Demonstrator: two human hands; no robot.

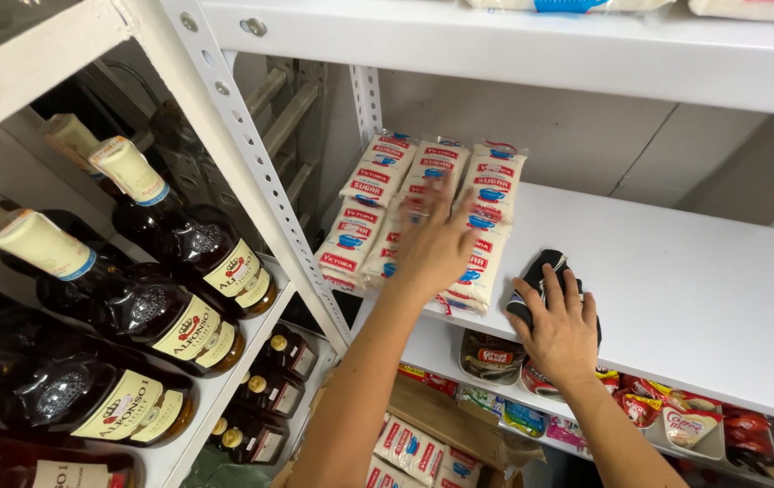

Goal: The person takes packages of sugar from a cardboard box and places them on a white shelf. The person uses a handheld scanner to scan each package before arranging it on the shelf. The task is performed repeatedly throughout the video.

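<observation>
My left hand (435, 242) lies flat with fingers spread on the white sugar packets (378, 172), which lie in rows at the left end of a white shelf (694, 289). My right hand (561, 325) presses a dark cloth (541, 267) onto the shelf near its front edge, to the right of the packets.
Dark liquor bottles (179, 239) with cream caps lie on the rack to the left, behind a perforated metal upright (256, 163). Below the shelf sit snack packets (676, 420), small bottles (283, 352) and a cardboard box with more sugar packets (414, 452). Another shelf (514, 41) runs overhead.
</observation>
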